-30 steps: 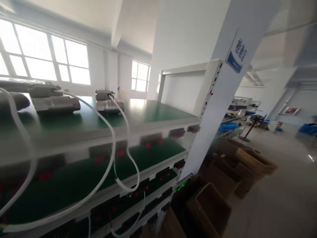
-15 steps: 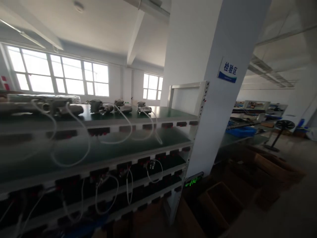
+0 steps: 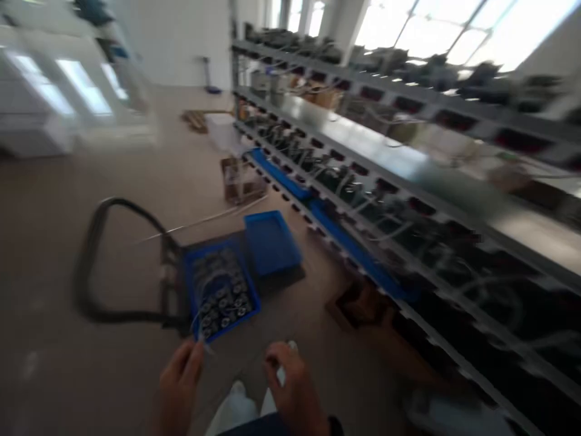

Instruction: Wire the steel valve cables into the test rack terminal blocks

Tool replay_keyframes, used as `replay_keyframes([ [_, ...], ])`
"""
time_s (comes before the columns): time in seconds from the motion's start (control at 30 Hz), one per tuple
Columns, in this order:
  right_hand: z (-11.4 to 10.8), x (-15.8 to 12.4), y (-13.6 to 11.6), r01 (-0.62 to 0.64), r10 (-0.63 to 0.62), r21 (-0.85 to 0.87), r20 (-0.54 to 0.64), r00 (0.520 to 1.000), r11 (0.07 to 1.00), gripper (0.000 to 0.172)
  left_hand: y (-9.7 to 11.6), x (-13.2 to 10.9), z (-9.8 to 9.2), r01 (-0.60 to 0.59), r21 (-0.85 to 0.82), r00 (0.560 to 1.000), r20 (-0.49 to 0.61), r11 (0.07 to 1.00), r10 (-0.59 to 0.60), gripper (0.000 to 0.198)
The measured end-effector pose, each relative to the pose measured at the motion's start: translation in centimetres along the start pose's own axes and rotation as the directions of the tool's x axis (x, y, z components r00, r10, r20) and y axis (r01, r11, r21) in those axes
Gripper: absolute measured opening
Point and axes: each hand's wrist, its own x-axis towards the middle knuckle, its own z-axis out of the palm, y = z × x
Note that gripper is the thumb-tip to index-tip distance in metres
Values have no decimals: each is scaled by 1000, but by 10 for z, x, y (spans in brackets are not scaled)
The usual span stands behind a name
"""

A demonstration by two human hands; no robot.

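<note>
At the bottom of the view, my left hand (image 3: 181,369) is closed, thumb against fingers, with a thin pale strand (image 3: 203,344) at its fingertips. The strand is blurred, so its kind does not show. My right hand (image 3: 290,378) hangs to the right with its fingers curled in; whether anything is in them is hidden. Beyond the left hand, a blue crate (image 3: 255,303) holds several dark metal parts with round ends and pale cables. It rests on a cart with a black looped handle (image 3: 86,266). Beside it lies a blue tray (image 3: 272,242) with nothing visible inside.
A long multi-tier rack (image 3: 363,157) runs along the right, loaded with metal fittings and white cables. Cardboard boxes (image 3: 363,309) sit under its near side. Farther off are another box (image 3: 233,181) and a white box (image 3: 221,130) on the floor.
The view has swung from the rack, pillar and windows down to the floor. Both hands, the cart and the blue crate have come into sight.
</note>
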Motion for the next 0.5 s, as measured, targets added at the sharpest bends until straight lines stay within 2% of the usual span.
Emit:
replay_keyframes([
  [0.07,27,-2,16,-39,25,58,227,974,998,20,-29,13,-29,98,-58,989,-101,993,-104,37],
  [0.13,43,-4,36,-72,54,38,347,936,997,23,-53,27,-42,170,-128,979,-94,977,-183,40],
  [0.23,63,-3,59,-66,53,14,443,895,998,22,-80,46,-46,247,-169,966,-36,954,-256,38],
  [0.33,88,12,79,-84,87,-30,524,847,996,17,-100,66,-44,271,-138,961,-17,953,-276,32],
  [0.4,109,32,94,-133,159,-87,595,788,987,15,-114,85,-42,275,-79,959,-50,958,-279,34],
  [0.5,144,72,124,-216,242,-131,726,644,968,16,-139,123,-34,285,48,954,-105,957,-279,40],
])
